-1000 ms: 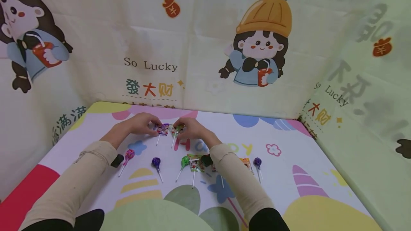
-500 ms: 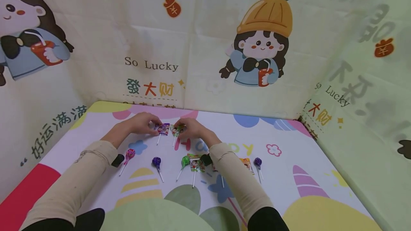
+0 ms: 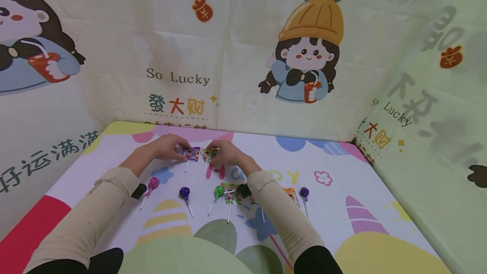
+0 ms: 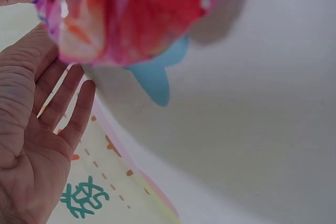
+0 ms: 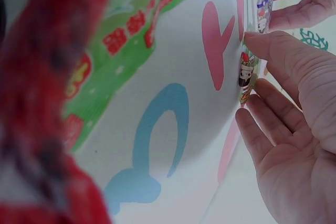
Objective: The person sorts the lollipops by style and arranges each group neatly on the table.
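Observation:
Toward the back of the table, my left hand [image 3: 167, 147] pinches the left edge of a flat lollipop in a purple wrapper [image 3: 193, 154]. Just to its right, a flat lollipop in a green wrapper [image 3: 210, 154] is pinched between the thumb and fingers of my right hand [image 3: 226, 151]. Both white sticks point toward me, and the two wrappers lie side by side with a narrow gap. The right wrist view shows the green wrapper [image 5: 245, 77] edge-on at the fingertips. In the left wrist view, a pink lollipop [image 4: 126, 14] in front covers what the left fingertips hold.
Nearer me lies a row: a pink round lollipop [image 3: 153, 183], a purple one [image 3: 184, 193], a green one [image 3: 219, 191], a flat green-wrapped one [image 3: 233, 196], an orange wrapper [image 3: 291, 193] and another purple lollipop [image 3: 304, 192]. My right sleeve [image 3: 285, 215] partly covers the row. A printed cloth wall [image 3: 243, 113] stands behind.
The head view shifts slightly. Both hands and the lollipops keep their places.

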### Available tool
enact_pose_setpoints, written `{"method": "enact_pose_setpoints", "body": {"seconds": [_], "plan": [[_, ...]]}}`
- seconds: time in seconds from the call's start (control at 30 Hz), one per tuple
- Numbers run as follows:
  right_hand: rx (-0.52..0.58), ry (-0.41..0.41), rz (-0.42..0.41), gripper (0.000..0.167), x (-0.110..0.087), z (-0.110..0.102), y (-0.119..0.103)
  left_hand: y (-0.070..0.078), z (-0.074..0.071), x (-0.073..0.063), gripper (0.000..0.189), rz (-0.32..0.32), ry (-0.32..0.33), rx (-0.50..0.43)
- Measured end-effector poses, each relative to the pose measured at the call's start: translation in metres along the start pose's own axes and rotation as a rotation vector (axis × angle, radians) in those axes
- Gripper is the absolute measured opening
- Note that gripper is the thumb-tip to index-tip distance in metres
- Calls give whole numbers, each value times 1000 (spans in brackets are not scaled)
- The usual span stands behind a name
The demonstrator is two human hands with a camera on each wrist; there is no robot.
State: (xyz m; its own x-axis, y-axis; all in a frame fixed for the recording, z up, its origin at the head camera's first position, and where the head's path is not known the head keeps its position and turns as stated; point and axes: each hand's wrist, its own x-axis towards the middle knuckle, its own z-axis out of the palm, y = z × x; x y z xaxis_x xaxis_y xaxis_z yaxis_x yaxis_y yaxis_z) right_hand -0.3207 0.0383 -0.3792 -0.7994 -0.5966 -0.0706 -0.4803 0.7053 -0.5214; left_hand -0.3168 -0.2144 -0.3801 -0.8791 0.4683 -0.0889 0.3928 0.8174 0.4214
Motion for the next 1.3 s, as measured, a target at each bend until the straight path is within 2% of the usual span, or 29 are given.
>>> {"method": "enact_pose_setpoints", "body": {"seconds": [0.17, 0.33, 0.73, 0.9, 1.03, 1.17, 1.3], "plan": [[-7, 16, -13, 43, -6, -4, 0, -1, 2, 1, 45, -5, -4, -6], [-9, 42, -66, 46, -17, -14, 0, 0, 2, 1, 45, 0, 5, 7], [69, 28, -173, 49, -57, -22, -16, -2, -2, -2, 42, 27, 31, 24], [45, 10, -213, 46, -76, -19, -20, 0, -2, -3, 43, 28, 30, 23], [15, -5, -205, 44, -89, -15, -20, 2, -2, -2, 43, 16, 27, 25], [-30, -15, -195, 42, -98, -10, -16, 2, -1, 0, 43, 13, 25, 20], [-63, -15, -238, 41, -105, -6, -9, 2, 1, -1, 44, 8, 28, 20]]}}
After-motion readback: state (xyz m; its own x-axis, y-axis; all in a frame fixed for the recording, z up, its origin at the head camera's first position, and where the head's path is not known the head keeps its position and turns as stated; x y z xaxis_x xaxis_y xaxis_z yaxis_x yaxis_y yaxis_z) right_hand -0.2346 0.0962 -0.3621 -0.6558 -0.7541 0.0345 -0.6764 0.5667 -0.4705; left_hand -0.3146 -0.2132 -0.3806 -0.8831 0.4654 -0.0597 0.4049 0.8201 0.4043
